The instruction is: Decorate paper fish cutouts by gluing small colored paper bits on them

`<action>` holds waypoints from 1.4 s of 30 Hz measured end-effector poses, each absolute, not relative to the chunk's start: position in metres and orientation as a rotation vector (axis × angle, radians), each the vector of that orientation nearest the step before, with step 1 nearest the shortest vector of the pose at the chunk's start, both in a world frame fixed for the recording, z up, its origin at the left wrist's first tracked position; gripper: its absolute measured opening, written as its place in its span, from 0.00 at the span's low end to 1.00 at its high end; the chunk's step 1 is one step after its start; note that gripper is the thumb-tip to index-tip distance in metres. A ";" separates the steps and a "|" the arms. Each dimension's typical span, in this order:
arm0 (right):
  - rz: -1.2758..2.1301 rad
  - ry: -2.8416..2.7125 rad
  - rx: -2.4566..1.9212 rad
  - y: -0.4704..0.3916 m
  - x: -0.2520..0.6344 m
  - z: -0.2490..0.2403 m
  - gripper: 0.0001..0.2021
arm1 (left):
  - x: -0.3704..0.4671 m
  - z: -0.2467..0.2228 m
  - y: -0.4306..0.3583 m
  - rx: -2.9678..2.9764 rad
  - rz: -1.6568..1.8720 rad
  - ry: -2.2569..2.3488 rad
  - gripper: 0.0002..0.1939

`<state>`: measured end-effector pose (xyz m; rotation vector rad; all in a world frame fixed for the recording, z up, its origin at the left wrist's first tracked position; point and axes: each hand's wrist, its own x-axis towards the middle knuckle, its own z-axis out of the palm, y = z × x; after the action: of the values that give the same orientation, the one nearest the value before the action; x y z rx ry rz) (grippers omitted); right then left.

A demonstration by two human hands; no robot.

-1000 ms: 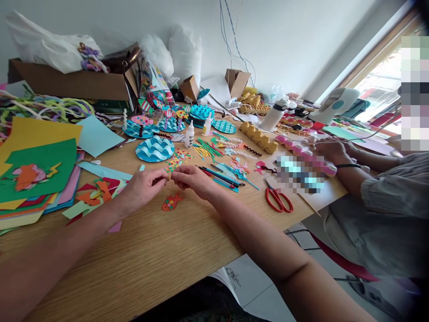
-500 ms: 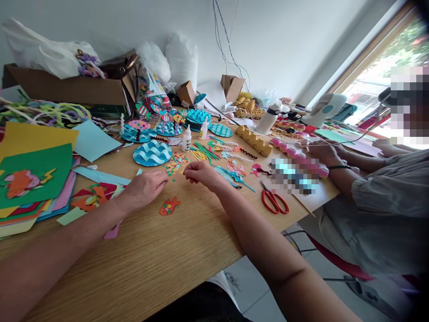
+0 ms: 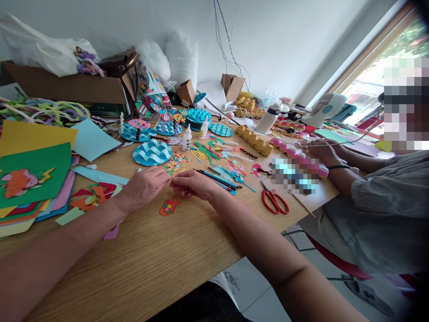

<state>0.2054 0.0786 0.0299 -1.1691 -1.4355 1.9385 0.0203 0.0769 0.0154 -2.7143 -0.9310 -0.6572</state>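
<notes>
The fish (image 3: 169, 207) lies on the table (image 3: 134, 268). Just beyond it, the left hand (image 3: 145, 187) has its fingers bunched together; the right hand (image 3: 192, 184) is curled, its pinch unclear, and I cannot tell what either holds. A dipping knuckle could nudge the fish, or a brushing finger scatter the loose, light dots (image 3: 177, 162) behind it

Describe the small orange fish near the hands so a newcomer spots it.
On the wooden table, find the left hand and right hand. The orange fish lies just nearer the camera, on bare wood. Dotted, it differs from the plain orange cutout on the green paper.
</notes>
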 end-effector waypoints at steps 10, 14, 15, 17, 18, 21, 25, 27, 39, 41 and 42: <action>2.089 -1.228 -1.031 0.080 0.203 0.025 0.06 | 0.019 0.017 0.075 -2.592 -0.617 -0.768 0.14; 2.074 -1.260 -1.049 0.079 0.203 0.026 0.05 | 0.021 0.017 0.072 -2.629 -0.634 -0.783 0.15; 2.040 -1.294 -1.070 0.078 0.203 0.026 0.05 | 0.021 0.016 0.072 -2.653 -0.665 -0.832 0.15; 1.924 -1.392 -1.122 0.078 0.203 0.027 0.04 | 0.023 0.016 0.071 -2.714 -0.778 -1.006 0.15; 1.853 -1.450 -1.143 0.078 0.204 0.027 0.04 | 0.023 0.016 0.071 -2.745 -0.849 -1.131 0.14; 1.681 -1.607 -1.146 0.079 0.204 0.026 0.03 | 0.025 0.017 0.071 -2.859 -0.956 -1.561 0.13; 1.535 -1.778 -1.109 0.081 0.203 0.022 0.02 | 0.026 0.017 0.074 -3.010 -0.955 -1.842 0.15; 1.468 -1.846 -1.115 0.081 0.202 0.021 0.03 | 0.026 0.015 0.076 -3.032 -0.983 -1.863 0.15; 1.348 -1.909 -1.181 0.080 0.203 0.022 0.03 | 0.032 0.014 0.075 -3.053 -1.096 -1.946 0.12; 1.343 -1.920 -1.176 0.080 0.202 0.022 0.03 | 0.032 0.013 0.074 -3.060 -1.098 -1.976 0.12; 1.338 -1.929 -1.173 0.080 0.202 0.021 0.03 | 0.032 0.013 0.074 -3.062 -1.099 -1.987 0.12</action>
<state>0.2023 0.0796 0.0212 -1.1733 -1.9289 1.3382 0.0320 0.0735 0.0126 -3.0616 -1.9866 -1.0991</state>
